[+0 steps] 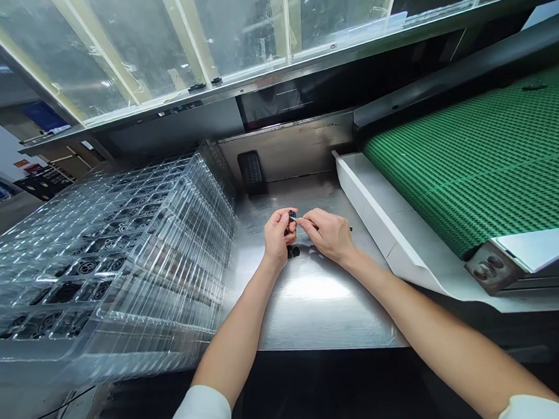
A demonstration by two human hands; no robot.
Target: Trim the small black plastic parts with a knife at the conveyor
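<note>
My left hand (276, 236) is closed around a small black round part (292, 215), which shows between thumb and fingers. Close against it, my right hand (330, 235) is curled, thumb and index finger pinched together at the part. A thin pale tip seems to show there, too small to name. Both hands are above a shiny metal table (314, 296). Several small black pieces (294, 252) lie on the metal just below my hands, partly in shadow.
On the left rises a tall stack of clear plastic trays (168, 255), the top one holding black round parts (86, 267). A green conveyor belt (487, 163) runs on the right behind a white guard (386, 227). A black slotted piece (251, 172) leans at the back. Clear panels (242, 27) hang above.
</note>
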